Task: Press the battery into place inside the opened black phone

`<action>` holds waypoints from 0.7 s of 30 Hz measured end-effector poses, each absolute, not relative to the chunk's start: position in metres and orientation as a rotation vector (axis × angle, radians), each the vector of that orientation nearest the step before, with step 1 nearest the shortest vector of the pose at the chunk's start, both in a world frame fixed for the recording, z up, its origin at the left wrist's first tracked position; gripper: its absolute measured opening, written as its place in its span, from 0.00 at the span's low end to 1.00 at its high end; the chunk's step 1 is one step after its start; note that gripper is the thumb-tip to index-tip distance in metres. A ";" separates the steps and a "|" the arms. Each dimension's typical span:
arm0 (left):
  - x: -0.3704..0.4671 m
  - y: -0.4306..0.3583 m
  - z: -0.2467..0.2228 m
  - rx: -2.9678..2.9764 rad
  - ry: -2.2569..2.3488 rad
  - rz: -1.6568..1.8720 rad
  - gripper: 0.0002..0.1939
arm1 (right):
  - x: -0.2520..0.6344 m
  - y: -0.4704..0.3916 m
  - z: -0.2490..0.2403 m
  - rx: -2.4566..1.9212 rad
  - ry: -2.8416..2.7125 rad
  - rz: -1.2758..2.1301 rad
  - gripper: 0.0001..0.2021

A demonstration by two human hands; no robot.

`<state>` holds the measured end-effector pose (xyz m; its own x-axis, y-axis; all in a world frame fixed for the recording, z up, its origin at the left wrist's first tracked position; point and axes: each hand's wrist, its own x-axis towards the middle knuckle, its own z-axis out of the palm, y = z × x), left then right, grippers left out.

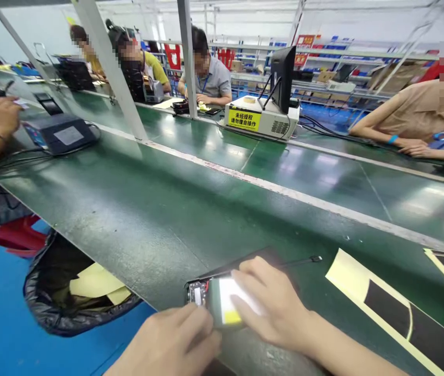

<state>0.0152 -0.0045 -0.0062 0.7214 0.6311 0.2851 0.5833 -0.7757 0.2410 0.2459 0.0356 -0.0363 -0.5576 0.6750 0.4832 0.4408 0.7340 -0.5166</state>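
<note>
My right hand lies flat, fingers spread, pressing on the small dark device at the near edge of the green worktop. My left hand pinches the device's near left corner. Yellow-backed black strips lie to the right; a bin bag hangs below left
</note>
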 end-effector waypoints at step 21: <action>0.037 -0.023 -0.016 2.612 1.060 0.936 0.07 | 0.234 0.026 -0.042 -0.938 -2.146 0.390 0.11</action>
<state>0.0375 -0.0228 -0.0165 0.5503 0.6766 0.4892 0.5692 -0.7327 0.3731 0.2339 0.0257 -0.0424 -0.4518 0.7280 0.5157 0.4997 0.6853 -0.5297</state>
